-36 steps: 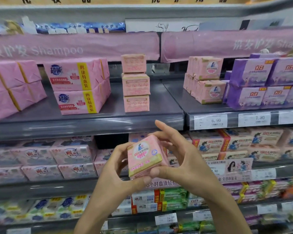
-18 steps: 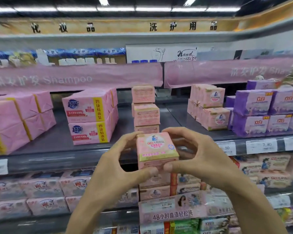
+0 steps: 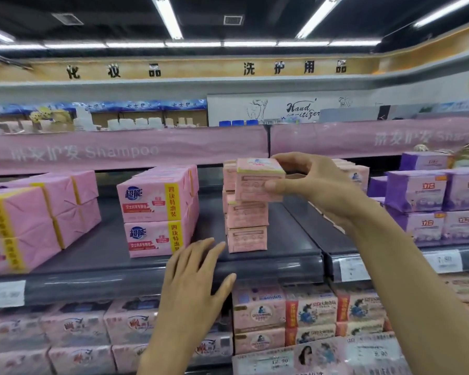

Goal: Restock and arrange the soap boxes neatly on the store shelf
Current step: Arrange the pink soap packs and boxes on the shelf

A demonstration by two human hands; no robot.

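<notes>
My right hand grips a small pink soap box from its right side, thumb on the front face and fingers over the top. The box sits at the top of a stack of matching pink soap boxes on the dark grey shelf; whether it rests on the stack or hovers just above it I cannot tell. My left hand is empty with fingers spread, in front of the shelf's front edge, below and left of the stack.
Large pink multi-pack soap bundles stand left of the stack, more wrapped pink packs farther left. Purple boxes fill the right shelf. Lower shelves hold pink soap boxes. A pink shampoo banner hangs above.
My left hand let go of the soap box and dropped toward the shelf edge. My right hand alone carried the box up and forward onto the top of the stack.
</notes>
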